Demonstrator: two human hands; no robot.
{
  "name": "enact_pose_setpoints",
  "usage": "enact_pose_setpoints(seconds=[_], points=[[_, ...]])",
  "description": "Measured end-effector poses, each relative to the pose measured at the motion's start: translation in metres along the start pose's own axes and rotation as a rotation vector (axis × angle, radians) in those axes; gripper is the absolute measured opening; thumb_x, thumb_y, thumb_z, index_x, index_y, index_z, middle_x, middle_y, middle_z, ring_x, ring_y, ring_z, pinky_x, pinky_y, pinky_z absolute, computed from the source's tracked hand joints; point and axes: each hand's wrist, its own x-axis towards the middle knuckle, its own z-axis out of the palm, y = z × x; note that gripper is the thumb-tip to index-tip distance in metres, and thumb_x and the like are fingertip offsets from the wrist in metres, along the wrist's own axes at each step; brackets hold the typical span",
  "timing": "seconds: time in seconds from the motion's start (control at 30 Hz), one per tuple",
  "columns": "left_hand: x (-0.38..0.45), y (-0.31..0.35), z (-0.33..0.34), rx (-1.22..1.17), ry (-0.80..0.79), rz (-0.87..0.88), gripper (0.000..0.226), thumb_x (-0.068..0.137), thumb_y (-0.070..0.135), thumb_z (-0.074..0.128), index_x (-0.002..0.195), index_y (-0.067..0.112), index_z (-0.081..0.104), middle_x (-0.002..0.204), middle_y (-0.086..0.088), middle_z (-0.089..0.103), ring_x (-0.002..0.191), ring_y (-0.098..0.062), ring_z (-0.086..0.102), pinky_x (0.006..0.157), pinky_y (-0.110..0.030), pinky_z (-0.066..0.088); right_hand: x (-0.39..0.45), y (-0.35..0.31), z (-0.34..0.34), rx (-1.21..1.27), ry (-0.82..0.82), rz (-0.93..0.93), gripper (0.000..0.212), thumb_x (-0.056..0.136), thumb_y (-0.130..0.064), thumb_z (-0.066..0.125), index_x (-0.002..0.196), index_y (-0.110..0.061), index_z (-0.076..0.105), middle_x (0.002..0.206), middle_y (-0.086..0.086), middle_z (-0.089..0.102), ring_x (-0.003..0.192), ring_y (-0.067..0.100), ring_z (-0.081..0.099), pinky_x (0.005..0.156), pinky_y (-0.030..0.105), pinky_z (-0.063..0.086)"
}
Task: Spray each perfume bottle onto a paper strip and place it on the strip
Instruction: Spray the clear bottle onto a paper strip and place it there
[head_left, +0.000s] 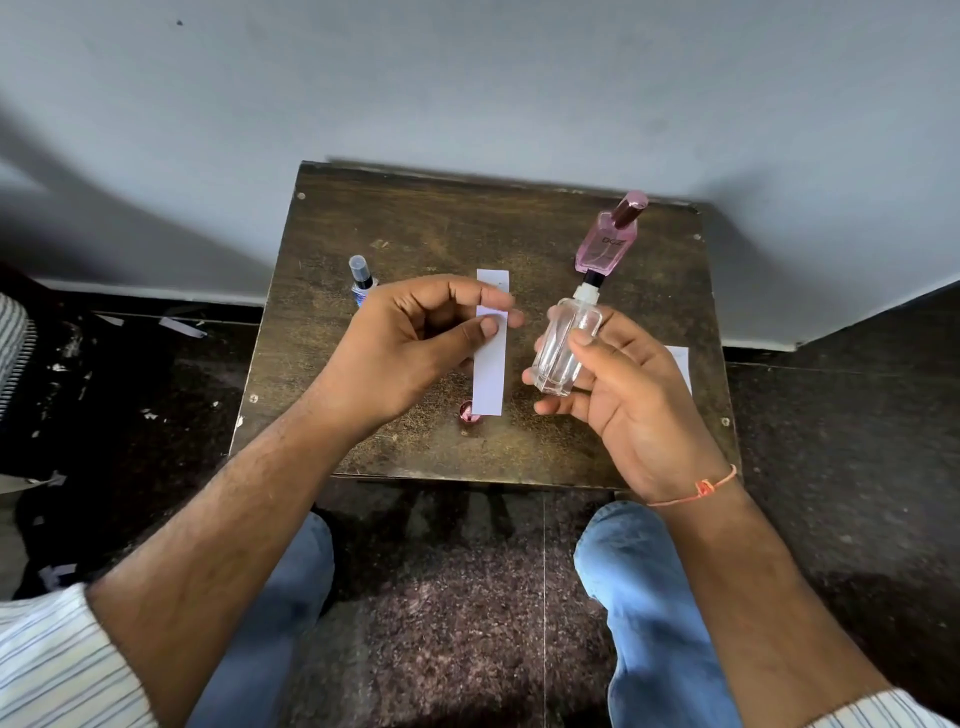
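— Two hands over the surface (363, 218)?
— Yes. Left hand (410, 348) fingers (488, 326) pinch a paper strip (491, 358); just right of that strip, right hand (623, 395) grips a clear bottle (566, 345). Pink bottle (608, 241) stands beyond, blue bottle (361, 280) left.

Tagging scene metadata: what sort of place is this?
Probably a plain room in a home or office, not a lab: small worn wooden table against a bare painted wall, dark speckled floor with paper scraps.

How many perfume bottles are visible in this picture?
3: a clear bottle in the right hand, a pink bottle at the table's far right, a small blue bottle behind the left hand.
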Motion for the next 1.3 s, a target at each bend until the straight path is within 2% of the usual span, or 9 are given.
enact_pose_setpoints(seconds=[0.17, 0.37, 0.47, 0.73, 0.87, 0.97, 1.07, 1.17, 1.3], points=[[0.001, 0.001, 0.007, -0.030, 0.005, -0.025, 0.028, 0.101, -0.001, 0.070, 0.122, 0.016, 0.073, 0.109, -0.005, 0.085, 0.098, -0.016, 0.080, 0.080, -0.029, 0.064, -0.006, -0.005, -0.002, 0.169, -0.104, 0.092, 0.035, 0.098, -0.028, 0.049, 0.122, -0.011, 0.067, 0.096, 0.007, 0.063, 0.076, 0.027, 0.067, 0.059, 0.036, 0.051], [0.004, 0.005, 0.017, -0.131, 0.034, -0.095, 0.101, 0.094, 0.000, 0.078, 0.170, 0.033, 0.021, 0.097, -0.015, 0.085, 0.089, -0.038, 0.070, 0.085, -0.057, 0.057, -0.011, -0.009, -0.008, 0.395, -0.213, 0.223, 0.044, 0.104, -0.039, 0.027, 0.109, -0.014, 0.063, 0.078, 0.002, 0.046, 0.048, 0.012, 0.035, 0.047, 0.025, 0.021], [0.005, 0.008, 0.021, -0.118, 0.056, -0.132, 0.101, 0.092, 0.002, 0.080, 0.171, 0.026, 0.022, 0.092, -0.008, 0.086, 0.076, -0.022, 0.076, 0.077, -0.040, 0.067, -0.011, -0.010, -0.009, 0.405, -0.222, 0.247, 0.050, 0.107, -0.049, 0.029, 0.103, -0.015, 0.065, 0.071, 0.001, 0.045, 0.044, 0.010, 0.036, 0.045, 0.024, 0.017], [0.005, 0.008, 0.026, -0.047, 0.091, -0.161, 0.091, 0.089, 0.005, 0.085, 0.165, 0.023, 0.038, 0.089, -0.006, 0.086, 0.070, -0.012, 0.077, 0.070, -0.025, 0.064, -0.009, -0.011, -0.003, 0.079, 0.014, 0.101, 0.050, 0.100, -0.068, 0.040, 0.093, -0.023, 0.059, 0.062, 0.003, 0.051, 0.046, 0.013, 0.039, 0.045, 0.023, 0.017], [0.004, 0.008, 0.027, 0.015, 0.089, -0.133, 0.088, 0.089, 0.007, 0.085, 0.162, 0.025, 0.041, 0.090, -0.004, 0.086, 0.079, -0.022, 0.080, 0.078, -0.046, 0.067, -0.008, -0.009, 0.004, -0.379, 0.242, -0.028, 0.066, 0.091, -0.081, 0.044, 0.076, -0.020, 0.063, 0.059, 0.000, 0.050, 0.051, 0.014, 0.042, 0.048, 0.027, 0.030], [0.001, 0.008, 0.029, 0.055, 0.081, -0.114, 0.075, 0.088, 0.009, 0.087, 0.152, 0.027, 0.051, 0.088, -0.002, 0.086, 0.086, -0.038, 0.082, 0.084, -0.059, 0.064, -0.012, -0.003, 0.009, -0.672, 0.360, -0.231, 0.067, 0.094, -0.073, 0.051, 0.072, -0.011, 0.062, 0.061, 0.007, 0.056, 0.059, 0.024, 0.050, 0.059, 0.040, 0.039], [-0.001, 0.006, 0.030, 0.052, 0.078, -0.112, 0.041, 0.087, 0.011, 0.089, 0.114, 0.025, 0.061, 0.085, -0.007, 0.085, 0.081, -0.054, 0.077, 0.070, -0.071, 0.059, -0.015, -0.002, 0.010, -0.776, 0.482, -0.375, 0.059, 0.096, -0.063, 0.056, 0.069, -0.011, 0.062, 0.060, 0.005, 0.059, 0.060, 0.020, 0.054, 0.059, 0.035, 0.042], [-0.002, 0.005, 0.031, 0.059, 0.081, -0.100, 0.039, 0.086, 0.008, 0.088, 0.084, 0.019, 0.050, 0.087, -0.009, 0.085, 0.083, -0.035, 0.083, 0.068, -0.065, 0.060, -0.014, -0.002, 0.011, -0.822, 0.512, -0.465, 0.053, 0.098, -0.057, 0.057, 0.068, -0.014, 0.059, 0.055, -0.002, 0.053, 0.057, 0.016, 0.050, 0.055, 0.031, 0.039], [-0.002, 0.006, 0.031, 0.088, 0.077, -0.070, 0.045, 0.087, 0.006, 0.087, 0.075, 0.017, 0.046, 0.086, -0.006, 0.085, 0.083, -0.027, 0.084, 0.058, -0.057, 0.059, -0.014, 0.000, 0.011, -0.865, 0.510, -0.497, 0.050, 0.099, -0.054, 0.056, 0.069, -0.014, 0.059, 0.056, -0.003, 0.051, 0.057, 0.018, 0.050, 0.054, 0.029, 0.037]])
